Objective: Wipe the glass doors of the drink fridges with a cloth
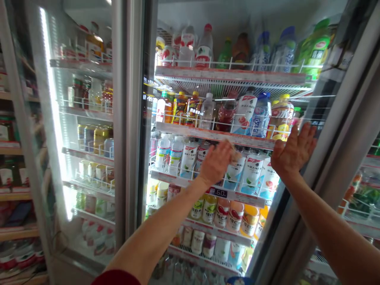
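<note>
My left hand (218,161) reaches forward to the glass door in the middle of the view, in front of the shelf of white-labelled bottles (251,174). Its fingers are smeared by motion. A pale brown patch (236,155) shows at the fingertips; whether it is a cloth or a reflection I cannot make out. Farther right, my right hand (293,152) is raised with its fingers spread, flat at the right side of the glass near the metal door frame (323,158). Nothing shows in it.
Behind the glass, wire-fronted shelves (231,75) hold several rows of drinks. A small price display (218,192) hangs on a shelf edge. A second lit cooler (86,148) stands left, past a metal upright (123,118). Wooden shelves (18,196) with goods are at the far left.
</note>
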{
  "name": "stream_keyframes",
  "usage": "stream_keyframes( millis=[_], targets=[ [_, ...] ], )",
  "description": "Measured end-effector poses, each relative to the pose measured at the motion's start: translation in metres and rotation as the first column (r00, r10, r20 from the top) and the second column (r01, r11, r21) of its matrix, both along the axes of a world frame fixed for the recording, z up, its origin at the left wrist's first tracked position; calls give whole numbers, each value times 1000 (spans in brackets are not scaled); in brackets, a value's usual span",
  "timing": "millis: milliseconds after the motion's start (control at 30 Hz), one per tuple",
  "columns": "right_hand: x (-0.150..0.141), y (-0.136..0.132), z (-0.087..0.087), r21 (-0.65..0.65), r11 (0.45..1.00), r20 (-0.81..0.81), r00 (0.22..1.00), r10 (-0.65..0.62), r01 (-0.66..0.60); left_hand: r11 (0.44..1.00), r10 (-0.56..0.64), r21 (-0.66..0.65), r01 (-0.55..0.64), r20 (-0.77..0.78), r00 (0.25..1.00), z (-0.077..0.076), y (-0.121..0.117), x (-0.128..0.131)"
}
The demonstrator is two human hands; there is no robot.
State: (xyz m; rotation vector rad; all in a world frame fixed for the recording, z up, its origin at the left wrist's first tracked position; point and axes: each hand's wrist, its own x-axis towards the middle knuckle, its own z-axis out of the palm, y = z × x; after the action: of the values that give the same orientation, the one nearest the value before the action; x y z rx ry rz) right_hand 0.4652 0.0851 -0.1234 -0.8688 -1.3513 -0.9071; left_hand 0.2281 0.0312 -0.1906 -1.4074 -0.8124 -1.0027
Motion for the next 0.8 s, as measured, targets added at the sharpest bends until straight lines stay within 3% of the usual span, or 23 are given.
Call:
stream_keyframes(
  millis=[67, 133, 200, 267, 333, 367, 433, 500, 567, 600, 667, 733, 800],
  targets=[
    [3, 0, -1, 4, 1000, 25, 1000, -5, 5, 997, -25, -75, 10, -205, 978, -16, 1, 23],
    [5, 0, -3, -3, 1000, 28, 1000, -13, 13, 993, -24, -120, 2, -176, 984, -20, -3, 6],
    [4, -2, -4, -26, 999, 16, 1000, -23, 24, 994, 19, -112, -12, 57, 998, -13, -11, -45],
    [2, -3, -4, -50, 998, 16, 999, -32, 32, 999, 37, 6, -45, 448, 893, -3, -18, -99],
    [0, -3, -3, -60, 998, 15, 999, -33, 34, 994, 24, 67, -81, 603, 798, -1, -20, -120],
    [0, -2, -2, -60, 998, 16, 999, -30, 31, 994, 26, 68, -83, 600, 800, -4, -18, -114],
    [1, 0, -1, -57, 998, 14, 1000, -23, 24, 998, 39, 20, -53, 434, 900, -18, -12, -76],
    [7, 2, -2, -56, 998, 30, 999, -22, 24, 999, 19, -52, -13, 116, 993, -35, -7, -33],
    [15, 3, -10, -72, 997, 95, 995, -24, 31, 994, -5, -111, -5, -95, 995, -47, -8, -17],
    [20, 3, -17, -86, 996, 138, 990, -23, 35, 992, -1, -125, -11, -101, 995, -50, -10, -24],
    [27, 2, -33, -112, 993, 200, 980, -19, 42, 995, 33, -94, -24, 101, 994, -50, -17, -61],
    [30, 1, -49, -104, 994, 195, 981, -16, 36, 999, 44, -4, -46, 409, 911, -46, -21, -101],
    [30, 1, -60, -71, 997, 172, 985, -8, 20, 996, 27, 54, -70, 561, 827, -46, -20, -111]
  ],
)
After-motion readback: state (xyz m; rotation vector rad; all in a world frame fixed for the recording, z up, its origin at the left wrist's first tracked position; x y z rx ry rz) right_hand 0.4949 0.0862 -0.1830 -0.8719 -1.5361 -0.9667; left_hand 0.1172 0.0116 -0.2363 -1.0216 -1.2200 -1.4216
